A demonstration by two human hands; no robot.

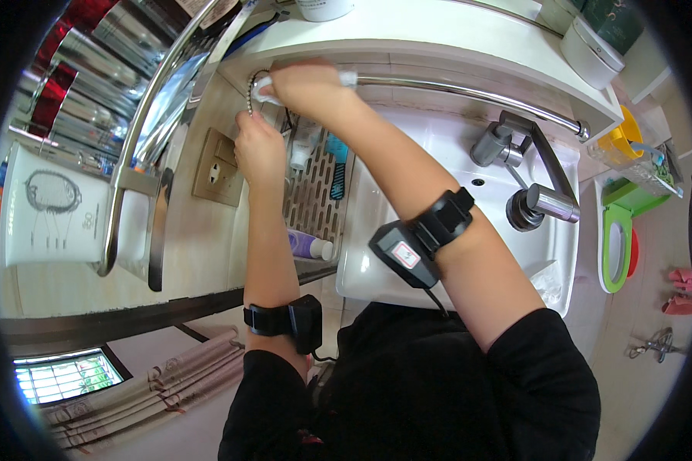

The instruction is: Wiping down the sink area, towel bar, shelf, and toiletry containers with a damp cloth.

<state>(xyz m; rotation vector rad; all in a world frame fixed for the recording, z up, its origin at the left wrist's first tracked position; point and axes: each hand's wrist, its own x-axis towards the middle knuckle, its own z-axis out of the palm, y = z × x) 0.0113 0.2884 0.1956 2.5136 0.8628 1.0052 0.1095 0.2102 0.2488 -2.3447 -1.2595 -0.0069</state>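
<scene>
My left hand [259, 147] pinches the lower end of a beaded chain [250, 86], beside the beige wall outlet [216, 167]. At the chain's upper end my right hand [305, 86], slightly blurred, is closed on a white tissue or cloth [263, 91]. A white piece also shows past that hand, by the chrome rail [438, 87]. Under my hands, a slotted tray [314, 201] holds a white tube [301, 152], a blue comb [337, 167] and a purple tube with a white cap [310, 245].
The white sink [380, 276] has a grey faucet [553, 167] and a crumpled white tissue [548, 281]. A white shelf [415, 31] runs above the rail. At left, a chrome rack [115, 207] holds a white measuring cup [57, 207] and silver-and-red containers [86, 75].
</scene>
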